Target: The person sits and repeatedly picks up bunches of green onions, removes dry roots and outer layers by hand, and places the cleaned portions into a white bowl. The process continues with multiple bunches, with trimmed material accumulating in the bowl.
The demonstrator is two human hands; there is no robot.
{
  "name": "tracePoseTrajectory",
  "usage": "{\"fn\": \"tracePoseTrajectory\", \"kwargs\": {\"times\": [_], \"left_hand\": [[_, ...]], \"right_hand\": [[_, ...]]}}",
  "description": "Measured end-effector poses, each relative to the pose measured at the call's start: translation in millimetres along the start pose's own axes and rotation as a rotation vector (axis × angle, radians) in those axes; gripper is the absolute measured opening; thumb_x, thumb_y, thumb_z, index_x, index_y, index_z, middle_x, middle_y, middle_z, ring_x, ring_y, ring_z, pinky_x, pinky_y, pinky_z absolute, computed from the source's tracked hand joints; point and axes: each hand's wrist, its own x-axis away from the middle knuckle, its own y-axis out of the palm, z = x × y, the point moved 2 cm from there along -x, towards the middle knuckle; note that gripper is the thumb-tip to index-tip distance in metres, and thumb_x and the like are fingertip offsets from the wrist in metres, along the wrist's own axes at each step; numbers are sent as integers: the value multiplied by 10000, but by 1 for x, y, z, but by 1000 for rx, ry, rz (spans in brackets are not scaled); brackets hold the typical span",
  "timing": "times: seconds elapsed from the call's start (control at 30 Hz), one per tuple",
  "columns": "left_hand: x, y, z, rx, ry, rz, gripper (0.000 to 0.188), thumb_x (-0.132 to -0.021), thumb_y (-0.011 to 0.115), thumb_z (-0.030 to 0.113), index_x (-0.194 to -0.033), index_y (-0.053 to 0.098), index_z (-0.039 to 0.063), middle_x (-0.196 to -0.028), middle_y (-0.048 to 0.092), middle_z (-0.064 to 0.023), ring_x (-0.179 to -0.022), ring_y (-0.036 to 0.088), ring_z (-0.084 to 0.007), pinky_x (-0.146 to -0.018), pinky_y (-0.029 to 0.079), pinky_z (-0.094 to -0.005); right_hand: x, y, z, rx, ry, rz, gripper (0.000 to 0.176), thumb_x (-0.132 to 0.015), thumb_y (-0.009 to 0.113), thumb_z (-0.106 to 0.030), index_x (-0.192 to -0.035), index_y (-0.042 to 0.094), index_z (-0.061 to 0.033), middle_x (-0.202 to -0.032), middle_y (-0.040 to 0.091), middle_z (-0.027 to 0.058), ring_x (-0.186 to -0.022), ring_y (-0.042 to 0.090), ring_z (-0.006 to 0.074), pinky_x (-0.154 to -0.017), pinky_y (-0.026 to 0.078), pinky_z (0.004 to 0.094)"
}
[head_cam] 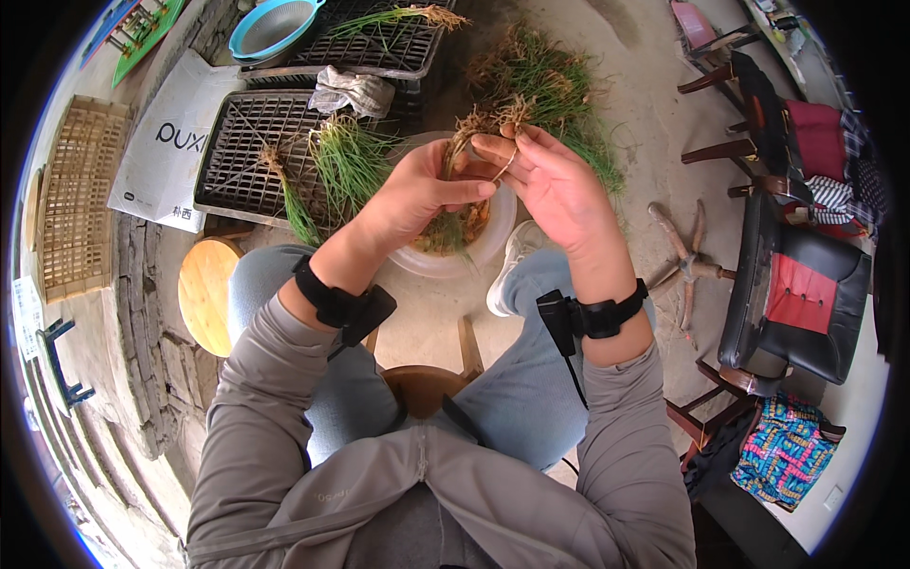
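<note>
My left hand (pixel 419 188) is closed around a small bunch of thin scallion-like plants (pixel 466 131), its brown, soil-covered roots pointing away from me. At the root end, my right hand (pixel 565 185) pinches a thin pale strand that loops down between the hands. Below them is a translucent plastic basin (pixel 506 227) with brownish and green trimmings (pixel 473 220) in it; my hands hide part of it. A large heap of the same plants (pixel 537 85), roots and soil still on, lies on the floor beyond. Green bunches (pixel 348 156) rest on a black plastic crate (pixel 245 153) to the left.
A grey cloth (pixel 352 92) lies on the crate's edge. Behind are another crate (pixel 377 53) and a blue-rimmed colander (pixel 276 30). A cardboard sheet (pixel 160 153) and round wooden stool (pixel 207 295) stand left. At right are a chair's star base (pixel 684 267) and a black-and-red chair (pixel 803 291).
</note>
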Motion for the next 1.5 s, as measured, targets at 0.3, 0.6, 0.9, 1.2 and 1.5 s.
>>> {"fn": "tracePoseTrajectory", "kwargs": {"times": [0.3,0.6,0.9,1.2,1.5], "left_hand": [[-2,-14,-4,-76,27,134,229,-827,746,76,-976,572,54,-825,674,-13,-661,561,-38,-553,396,-169],[2,-23,8,-137,49,144,200,-881,670,58,-1039,551,31,-924,707,-71,-609,453,-27,-533,347,-177],[6,-20,16,-300,74,234,216,-854,702,93,-992,551,23,-872,710,-52,-620,462,-15,-543,351,-182],[7,-8,7,-298,229,362,223,-836,713,38,-865,495,70,-855,705,-64,-685,552,-32,-594,414,-177],[10,14,-5,-168,310,508,234,-793,743,-22,-844,520,29,-799,659,-20,-733,589,-44,-667,498,-199]], "right_hand": [[-1,-5,0,-15,-74,211,127,-974,526,-138,-1069,582,-76,-1188,627,179,-1110,589,252,-977,441,363],[6,-15,-10,365,-103,160,253,-921,549,-50,-1166,571,10,-1061,661,128,-906,662,195,-807,538,301],[16,-7,-10,1010,-235,152,291,-876,593,32,-1166,596,15,-1073,658,69,-936,643,121,-811,524,261],[11,7,-3,1211,-629,423,241,-823,625,-12,-1064,617,-16,-976,703,117,-841,694,218,-737,556,314],[-1,18,2,1275,-836,569,222,-808,639,-1,-1026,603,-24,-935,700,110,-798,687,193,-699,554,305]]}}
